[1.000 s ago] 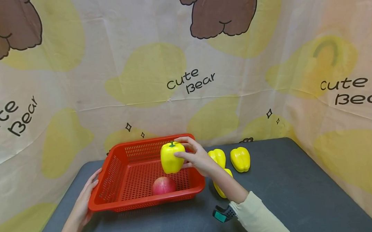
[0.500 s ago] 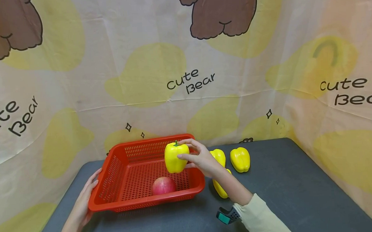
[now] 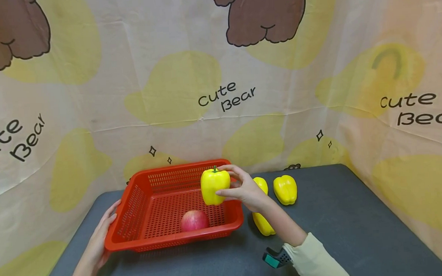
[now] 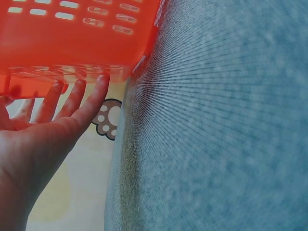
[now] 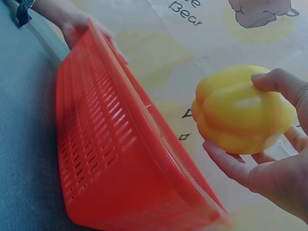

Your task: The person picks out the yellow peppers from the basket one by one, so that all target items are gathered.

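My right hand [image 3: 247, 192] grips a yellow bell pepper [image 3: 213, 187], stem up, over the right part of a red plastic basket [image 3: 136, 244]. In the right wrist view, thumb and fingers [image 5: 226, 161] hold the pepper [image 5: 236, 110] from opposite sides, above the basket's rim. Inside the basket an apple [image 3: 195, 220] lies near the front wall. Along the basket's outer left side rests my left hand [image 3: 99, 238]. Its fingers [image 4: 89, 106], nearly straight, touch the basket wall [image 4: 72, 43] in the left wrist view.
Right of the basket, on the dark table [image 3: 336, 231], lie more yellow peppers: one at the back right [image 3: 285, 190], one in front [image 3: 263, 224] and one partly behind my right hand [image 3: 261, 185]. A printed cloth [image 3: 174, 94] stands behind the table.
My right hand has moved a little to the right with the pepper, still above the basket. My left hand, the basket and the apple stay in place.
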Demonstrator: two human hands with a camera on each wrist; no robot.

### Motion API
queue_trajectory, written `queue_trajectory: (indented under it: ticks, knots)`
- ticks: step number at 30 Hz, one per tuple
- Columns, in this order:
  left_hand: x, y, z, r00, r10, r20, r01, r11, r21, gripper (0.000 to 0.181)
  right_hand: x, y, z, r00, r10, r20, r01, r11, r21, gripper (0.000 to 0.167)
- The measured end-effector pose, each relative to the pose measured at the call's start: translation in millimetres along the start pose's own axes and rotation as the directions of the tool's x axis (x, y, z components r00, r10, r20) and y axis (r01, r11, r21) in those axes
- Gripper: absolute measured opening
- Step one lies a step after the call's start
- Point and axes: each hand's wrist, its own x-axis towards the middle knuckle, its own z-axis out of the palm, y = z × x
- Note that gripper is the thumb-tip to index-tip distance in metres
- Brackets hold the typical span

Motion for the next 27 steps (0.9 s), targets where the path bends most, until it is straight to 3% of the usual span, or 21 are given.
queue_trajectory:
  ticks: [27]
  knots:
    - [-1.3,1.1,1.5,1.000,0.001,-0.002,-0.001,1.000,0.012,0.047,-20.7,5,-22,0.994,0.055,-0.098,-0.057,0.998,-0.020,0.066]
